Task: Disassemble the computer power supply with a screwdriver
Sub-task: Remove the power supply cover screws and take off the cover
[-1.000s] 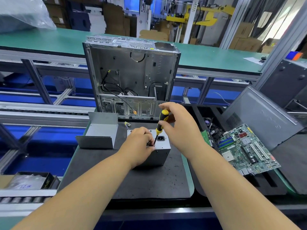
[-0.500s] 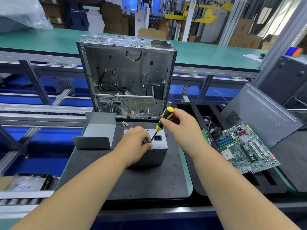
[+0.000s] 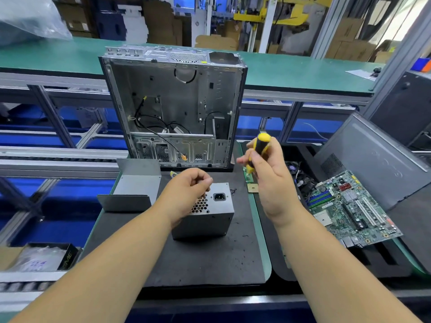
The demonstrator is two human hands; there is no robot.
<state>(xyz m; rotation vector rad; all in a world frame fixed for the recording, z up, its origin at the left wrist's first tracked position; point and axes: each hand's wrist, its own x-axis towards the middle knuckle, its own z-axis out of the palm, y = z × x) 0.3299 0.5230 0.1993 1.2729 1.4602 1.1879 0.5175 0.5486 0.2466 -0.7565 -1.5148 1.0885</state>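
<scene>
Grey metal power supply [image 3: 205,217] sits at frame centre on a black mat [image 3: 198,259], socket face up w/ honeycomb vent beside it. Left hand [image 3: 186,194] hovers over the vent corner, fingers curled w/ thumb against index tip as if pinching sth small; can't tell what, if anything, is between them. Right hand [image 3: 268,180] is up and right of the unit, apart from it, fingers wrapped round the yellow/black screwdriver [image 3: 258,148], handle end pointing up; the shaft is hidden by the hand, so tip not visible. A few tiny dark bits [image 3: 232,190] lie on the mat just right of the unit's top edge. Behind, upper centre: open computer case [image 3: 177,106] standing upright, cables inside. Left of centre: bent grey metal cover [image 3: 135,190] on the mat edge. Right side: green motherboard [image 3: 349,208] lying tilted over a black tray [image 3: 291,155], grey side panel [image 3: 373,157] leaning behind it.
</scene>
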